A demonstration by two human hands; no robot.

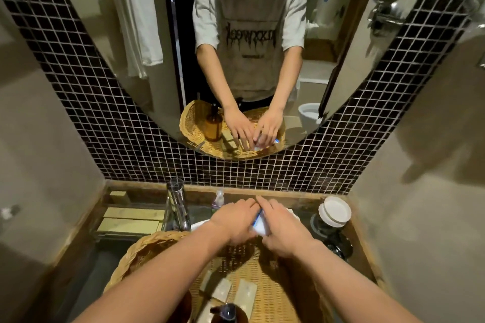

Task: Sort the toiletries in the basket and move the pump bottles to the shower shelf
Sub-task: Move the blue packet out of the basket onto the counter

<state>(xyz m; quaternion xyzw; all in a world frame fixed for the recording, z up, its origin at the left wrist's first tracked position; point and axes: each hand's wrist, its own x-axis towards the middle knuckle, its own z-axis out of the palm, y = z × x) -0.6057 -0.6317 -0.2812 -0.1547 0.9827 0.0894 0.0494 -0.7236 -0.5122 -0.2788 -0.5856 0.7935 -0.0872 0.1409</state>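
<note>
At the bottom centre of the frame the dark pump head of an amber pump bottle [227, 312] pokes up, standing at the near edge of the woven basket [136, 252]. The bottle looks like glass or hard plastic, so it is probably stiff, fairly heavy if full, and smooth enough to slip in a damp hand. I would take it round the body below the shoulder, not by the pump, which may turn or press down. No label on it can be read.

Just above it, flat on the basket floor, lie a few pale sachets [245, 294], thin and light, likely soft and easy to pinch by an edge; any print on them is too blurred to read.

Further up, at mid-frame, the left hand [233, 220] and right hand [284, 231] meet over the basket's far side. Their fingers close together around a small white packet with a blue edge [258, 224], probably a light, crinkly wrapper that needs only a gentle pinch. Its writing is illegible.

Beyond the hands stand a chrome tap [177, 207], a small clear bottle [218, 200] and, at right, a white-lidded jar [333, 211] on the tabletop [296, 203].

In the mirror [105, 34] at the top, a reflected shirt carries mirrored lettering that cannot be made out. The shower shelf is not in view.
</note>
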